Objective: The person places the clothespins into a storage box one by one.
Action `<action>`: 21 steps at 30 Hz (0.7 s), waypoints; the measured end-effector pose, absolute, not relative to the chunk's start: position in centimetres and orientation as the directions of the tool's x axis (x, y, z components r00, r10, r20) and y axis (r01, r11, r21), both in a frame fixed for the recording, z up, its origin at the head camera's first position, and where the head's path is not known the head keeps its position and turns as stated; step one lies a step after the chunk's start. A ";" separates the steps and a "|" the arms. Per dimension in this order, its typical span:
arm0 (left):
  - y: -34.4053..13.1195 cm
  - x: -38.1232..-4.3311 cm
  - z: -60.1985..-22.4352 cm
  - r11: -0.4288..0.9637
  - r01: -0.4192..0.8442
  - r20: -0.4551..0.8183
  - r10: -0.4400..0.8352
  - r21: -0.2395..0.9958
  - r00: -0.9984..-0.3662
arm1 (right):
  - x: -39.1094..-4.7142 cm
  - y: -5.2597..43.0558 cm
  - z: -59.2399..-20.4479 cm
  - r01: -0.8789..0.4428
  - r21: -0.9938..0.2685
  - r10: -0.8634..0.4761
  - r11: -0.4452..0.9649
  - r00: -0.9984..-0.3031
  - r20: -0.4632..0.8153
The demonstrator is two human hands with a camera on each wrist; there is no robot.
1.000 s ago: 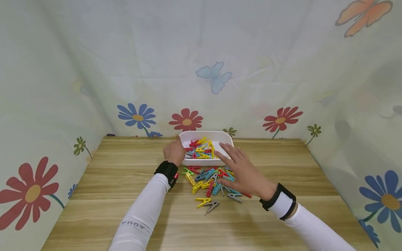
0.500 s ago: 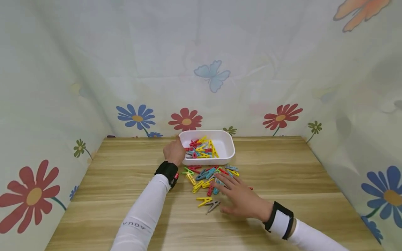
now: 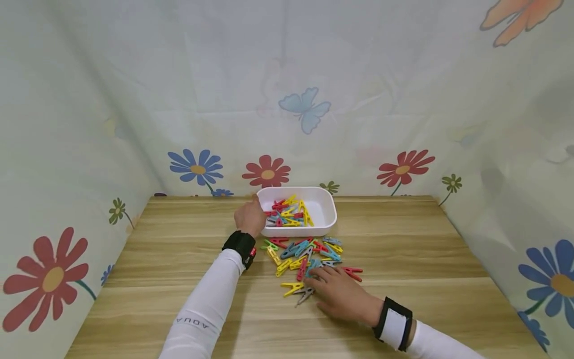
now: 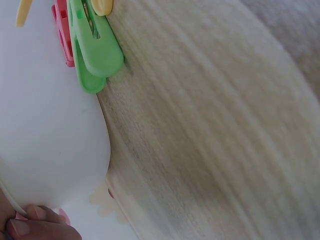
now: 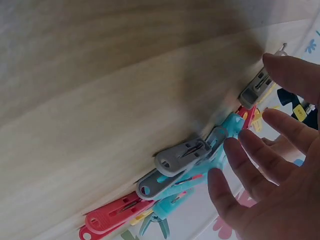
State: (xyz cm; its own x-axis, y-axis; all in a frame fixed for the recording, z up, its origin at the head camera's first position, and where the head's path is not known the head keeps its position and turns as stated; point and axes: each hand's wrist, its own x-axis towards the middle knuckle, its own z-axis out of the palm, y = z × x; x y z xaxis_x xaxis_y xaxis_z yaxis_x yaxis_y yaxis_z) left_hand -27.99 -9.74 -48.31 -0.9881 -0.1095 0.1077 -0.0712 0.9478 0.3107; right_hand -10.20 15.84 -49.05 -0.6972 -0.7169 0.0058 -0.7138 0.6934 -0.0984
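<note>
My left hand grips the left end of a white plastic tray, fingers and thumb at its rim; the left wrist view catches only fingertips there. Inside the tray, mostly on its left side, lie red, yellow and blue-grey clothespins. A loose heap of clothespins spreads on the table in front of it. My right hand is at the near side of this heap, palm down, fingers apart and slightly bent. The right wrist view has its fingertips beside a grey clothespin and a turquoise one.
The wood-grain table ends at a flower-printed cloth wall behind the tray. More cloth stands on both sides. A red clothespin lies at the heap's right edge, and a yellow one sits at its near side.
My right hand has come back from over the tray and heap, moving nearer and lower to the heap's near edge. The left hand stays on the tray.
</note>
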 end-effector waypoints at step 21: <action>-9.8 -27.9 -48.3 0.950 -0.061 0.149 -0.111 0.305 -0.983 | -10.6 15.5 -49.9 -0.780 -0.097 -0.773 0.618 -0.626 0.104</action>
